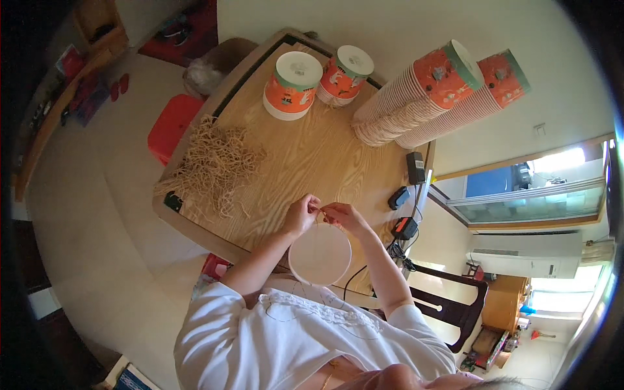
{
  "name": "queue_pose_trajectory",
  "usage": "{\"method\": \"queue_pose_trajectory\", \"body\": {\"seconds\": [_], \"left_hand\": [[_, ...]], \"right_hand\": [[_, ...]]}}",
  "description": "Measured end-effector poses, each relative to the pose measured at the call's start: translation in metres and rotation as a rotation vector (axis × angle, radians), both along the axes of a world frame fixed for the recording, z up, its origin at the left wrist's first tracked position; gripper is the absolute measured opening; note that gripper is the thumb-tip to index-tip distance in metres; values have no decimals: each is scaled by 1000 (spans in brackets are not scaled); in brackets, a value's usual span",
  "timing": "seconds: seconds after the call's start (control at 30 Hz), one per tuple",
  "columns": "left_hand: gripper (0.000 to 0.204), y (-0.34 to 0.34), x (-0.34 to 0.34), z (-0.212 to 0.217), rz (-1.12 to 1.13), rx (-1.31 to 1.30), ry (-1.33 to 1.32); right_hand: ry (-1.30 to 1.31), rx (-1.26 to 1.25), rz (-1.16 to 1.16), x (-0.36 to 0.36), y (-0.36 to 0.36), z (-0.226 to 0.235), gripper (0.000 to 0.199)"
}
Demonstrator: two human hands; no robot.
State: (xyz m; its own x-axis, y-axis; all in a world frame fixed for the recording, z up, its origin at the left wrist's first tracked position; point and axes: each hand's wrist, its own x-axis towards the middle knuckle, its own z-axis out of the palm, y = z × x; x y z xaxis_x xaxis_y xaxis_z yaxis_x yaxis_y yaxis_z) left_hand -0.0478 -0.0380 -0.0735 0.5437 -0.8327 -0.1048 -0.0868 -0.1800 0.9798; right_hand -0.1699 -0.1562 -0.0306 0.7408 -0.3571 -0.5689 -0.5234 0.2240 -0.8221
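White round paper bucket sits between the person's forearms, just below the grip, its pale circular end facing up. Left hand and right hand meet at its far rim, fingertips pinched together on a thin tan strand whose ends are too small to trace. Ahead of the grip stand two short orange-and-green printed paper buckets, white circular ends up; ahead and right rise two tall nested stacks of matching buckets. A loose heap of crinkled tan strands spreads left of the grip, reaching the table's edge. Bare wood-grained tabletop lies open straight ahead; black boxy devices with cables line its right edge. The bucket prints show pale animal-like figures; any lettering is too small to read.
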Motion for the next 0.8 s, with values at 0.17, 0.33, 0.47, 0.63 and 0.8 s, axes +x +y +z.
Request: {"method": "queue_pose_trajectory", "body": {"seconds": [0.17,0.33,0.47,0.63,0.8], "left_hand": [[22,-1,-3,5,-32,-3,-61],[24,6,-1,14,-39,-10,-58],[22,8,1,15,75,-53,-192],[20,22,20,1,-171,71,-154],[18,1,21,3,-282,31,-111]], "right_hand": [[-20,-184,48,0,1,-11,16],[88,-480,148,9,9,10,14],[40,-356,156,-10,0,-2,16],[22,-196,49,-18,7,1,16],[-64,-179,-35,-12,18,8,20]]}}
